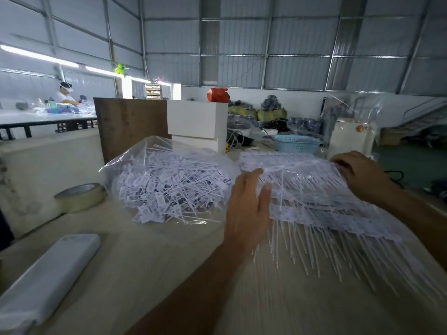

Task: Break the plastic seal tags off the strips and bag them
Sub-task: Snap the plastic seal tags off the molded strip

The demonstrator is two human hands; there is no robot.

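**White seal-tag strips under both hands, bag of loose tags to the left**

White plastic dominates the bench; a stack of seal-tag strips (321,201) lies on the pale tabletop (150,274), tails fanning toward the viewer past the stack's near edge; left hand (246,209) rests flat on the stack's left edge, fingers straight and close together, gripping nothing; right hand (360,175) sits at the far right corner of the stack, fingertips curled and pinching the top strips; motion blur over strips and tails. Clear plastic bag (135,165) just left of the stack, mouth open, filled with loose broken-off seal tags (169,187); bag touches the stack near the left hand. Roll of tape (79,197) left of the bag; flat white pack (50,272) at near left; blue basket (296,143) behind the stack.
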